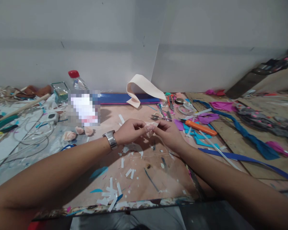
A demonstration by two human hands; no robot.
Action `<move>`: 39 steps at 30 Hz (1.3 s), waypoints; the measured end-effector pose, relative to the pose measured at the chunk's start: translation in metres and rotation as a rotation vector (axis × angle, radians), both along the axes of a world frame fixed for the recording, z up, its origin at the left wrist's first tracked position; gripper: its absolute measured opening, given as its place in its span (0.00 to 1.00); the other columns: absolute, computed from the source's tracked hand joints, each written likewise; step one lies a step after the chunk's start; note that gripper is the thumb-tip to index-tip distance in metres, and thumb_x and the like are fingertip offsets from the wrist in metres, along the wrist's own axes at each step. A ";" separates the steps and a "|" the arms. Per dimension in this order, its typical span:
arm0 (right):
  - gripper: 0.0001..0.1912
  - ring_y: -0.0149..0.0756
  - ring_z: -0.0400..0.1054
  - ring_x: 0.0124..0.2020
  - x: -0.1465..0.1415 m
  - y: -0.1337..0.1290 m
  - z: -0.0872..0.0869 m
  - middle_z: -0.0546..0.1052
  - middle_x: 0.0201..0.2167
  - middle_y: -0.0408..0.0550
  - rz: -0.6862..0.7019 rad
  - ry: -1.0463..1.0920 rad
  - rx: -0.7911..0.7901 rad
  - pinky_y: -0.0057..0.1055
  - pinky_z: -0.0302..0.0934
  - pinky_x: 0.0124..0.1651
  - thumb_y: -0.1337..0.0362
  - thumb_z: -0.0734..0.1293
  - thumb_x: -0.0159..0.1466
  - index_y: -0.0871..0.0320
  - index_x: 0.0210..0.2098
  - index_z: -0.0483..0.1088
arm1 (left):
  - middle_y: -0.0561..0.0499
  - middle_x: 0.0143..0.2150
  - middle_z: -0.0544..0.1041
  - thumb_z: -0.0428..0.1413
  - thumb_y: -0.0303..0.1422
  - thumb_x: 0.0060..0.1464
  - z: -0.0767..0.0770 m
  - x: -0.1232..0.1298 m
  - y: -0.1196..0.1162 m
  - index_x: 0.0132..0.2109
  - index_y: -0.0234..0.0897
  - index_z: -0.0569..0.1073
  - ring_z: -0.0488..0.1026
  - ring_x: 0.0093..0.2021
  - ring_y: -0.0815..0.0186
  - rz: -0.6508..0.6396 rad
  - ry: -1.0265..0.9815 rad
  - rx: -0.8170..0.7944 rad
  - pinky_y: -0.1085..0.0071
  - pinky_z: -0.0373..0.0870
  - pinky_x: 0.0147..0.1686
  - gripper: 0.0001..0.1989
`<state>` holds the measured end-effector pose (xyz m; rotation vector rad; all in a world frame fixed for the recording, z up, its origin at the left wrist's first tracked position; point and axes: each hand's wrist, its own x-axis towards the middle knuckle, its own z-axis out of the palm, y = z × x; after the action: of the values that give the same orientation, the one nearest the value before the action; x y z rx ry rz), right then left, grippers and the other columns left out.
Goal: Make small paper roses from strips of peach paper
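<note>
My left hand point(131, 131), with a metal watch point(110, 140) on its wrist, and my right hand point(171, 135) meet above the middle of the table. Both thumbs and forefingers pinch a small cream-coloured crepe-like piece point(150, 126) between them. Its lower part and the curled fingers behind it are partly hidden. Left of my hands lies a pale peach handmade rose point(69, 135), with two smaller peach pieces beside it. Behind my hands, a looped cream strip point(144, 84) rests on a flat blue stack point(112, 98).
A red-capped bottle point(78, 83) stands at the back left, partly blurred out. An orange utility knife point(200, 127) and scissors point(159, 118) lie to the right among coloured scraps. A blue strip point(244, 158) crosses the right side. White paper scraps point(111, 193) litter the front edge.
</note>
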<state>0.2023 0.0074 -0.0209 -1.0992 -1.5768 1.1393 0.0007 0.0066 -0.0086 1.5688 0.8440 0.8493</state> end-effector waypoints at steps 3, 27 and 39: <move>0.17 0.35 0.69 0.29 0.000 0.000 0.002 0.77 0.28 0.45 -0.003 -0.027 0.043 0.32 0.65 0.34 0.49 0.76 0.59 0.57 0.31 0.76 | 0.47 0.33 0.81 0.67 0.49 0.52 0.000 0.000 -0.001 0.37 0.31 0.78 0.76 0.31 0.67 0.021 0.001 -0.018 0.75 0.69 0.30 0.22; 0.14 0.36 0.70 0.33 -0.005 -0.007 0.005 0.77 0.33 0.46 -0.003 -0.055 0.161 0.32 0.64 0.36 0.53 0.74 0.63 0.56 0.39 0.74 | 0.51 0.28 0.74 0.61 0.41 0.58 0.004 0.004 -0.004 0.31 0.32 0.74 0.72 0.28 0.71 -0.022 -0.013 -0.098 0.76 0.68 0.28 0.16; 0.08 0.38 0.74 0.36 0.003 -0.005 0.016 0.82 0.38 0.51 0.061 -0.384 0.559 0.33 0.65 0.33 0.64 0.69 0.67 0.54 0.42 0.81 | 0.53 0.28 0.72 0.59 0.40 0.58 -0.004 0.001 -0.001 0.34 0.33 0.75 0.73 0.29 0.69 -0.040 0.033 -0.150 0.74 0.73 0.29 0.13</move>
<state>0.2056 0.0022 -0.0053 -0.9204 -2.0717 0.4750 0.0018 0.0056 -0.0124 1.4668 0.8773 0.7164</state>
